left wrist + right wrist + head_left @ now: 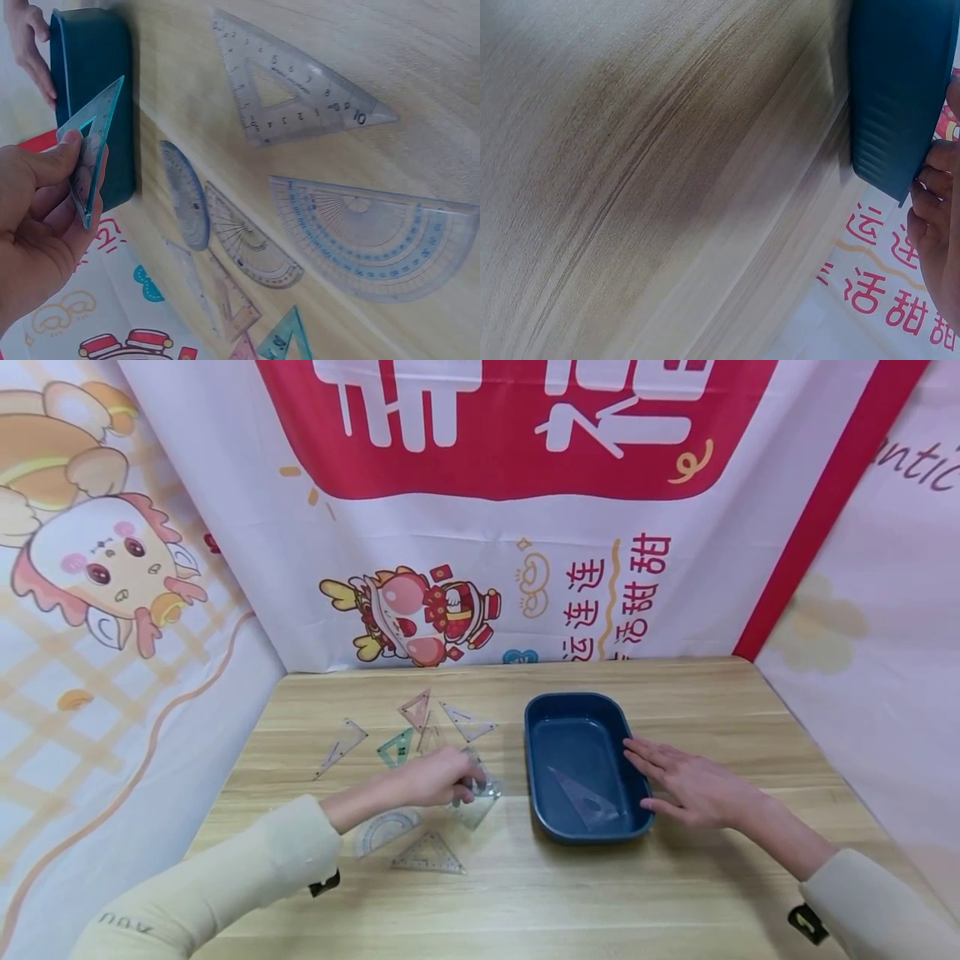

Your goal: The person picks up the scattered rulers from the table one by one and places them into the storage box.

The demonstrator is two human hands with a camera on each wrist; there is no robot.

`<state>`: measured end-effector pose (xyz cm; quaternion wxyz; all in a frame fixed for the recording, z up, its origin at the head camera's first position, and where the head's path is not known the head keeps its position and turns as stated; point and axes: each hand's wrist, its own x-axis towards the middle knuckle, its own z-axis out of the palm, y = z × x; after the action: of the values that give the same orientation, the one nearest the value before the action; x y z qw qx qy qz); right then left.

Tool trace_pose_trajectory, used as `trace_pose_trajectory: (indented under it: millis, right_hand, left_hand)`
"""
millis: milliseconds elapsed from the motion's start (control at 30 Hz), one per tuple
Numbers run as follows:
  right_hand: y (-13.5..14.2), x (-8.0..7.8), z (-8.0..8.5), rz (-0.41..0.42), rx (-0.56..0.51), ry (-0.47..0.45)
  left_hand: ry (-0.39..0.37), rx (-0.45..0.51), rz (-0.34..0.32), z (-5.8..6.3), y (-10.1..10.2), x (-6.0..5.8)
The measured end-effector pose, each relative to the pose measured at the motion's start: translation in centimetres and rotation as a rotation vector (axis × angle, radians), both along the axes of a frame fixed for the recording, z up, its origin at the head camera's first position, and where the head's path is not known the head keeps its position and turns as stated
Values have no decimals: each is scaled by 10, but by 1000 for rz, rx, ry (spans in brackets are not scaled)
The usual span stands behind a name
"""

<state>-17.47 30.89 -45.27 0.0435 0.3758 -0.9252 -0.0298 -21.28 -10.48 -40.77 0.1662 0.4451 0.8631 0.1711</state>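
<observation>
My left hand [442, 775] pinches a clear green-tinted set square [96, 146] between thumb and fingers, lifted above the table left of the dark blue bin [536, 810]. Inside that bin lies one transparent set square [588, 802]. My right hand [693, 785] has its fingers straight and rests on the bin's right rim; the right wrist view shows the fingers [930, 195] along the edge. Beneath and around my left hand lie a protractor [255, 244], a bluish protractor [186, 195] and a larger protractor with a blue scale [367, 240]. A clear set square [429, 855] lies nearest the front.
Farther back on the wooden table [525, 910] are a green set square [395, 747], a pink set square [416, 710] and clear ones, one at the back [467, 722], another set square [341, 749] to the left. Printed cloths [465, 527] hang behind and beside the table.
</observation>
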Motion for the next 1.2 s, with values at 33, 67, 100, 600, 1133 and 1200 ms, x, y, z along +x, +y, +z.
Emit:
trace_pose_trajectory:
  millis: [33,67,100,600,1133,1200]
  right_hand:
    - [0,0,0,3,2,-2]
    - [0,0,1,2,5,-9]
    - [0,0,1,1,7,-14]
    - [0,-1,1,18,-13,-20]
    - [0,-1,2,1,6,-44]
    - [0,-1,2,3,12,-38]
  left_hand:
    - [-6,1,6,2,0,0]
    - [-9,1,9,3,0,1]
    - [-10,-2,12,5,1,1]
    - [40,-17,-2,27,23,-1]
    - [71,-37,-39,43,55,1]
    - [86,-41,-51,43,60,1]
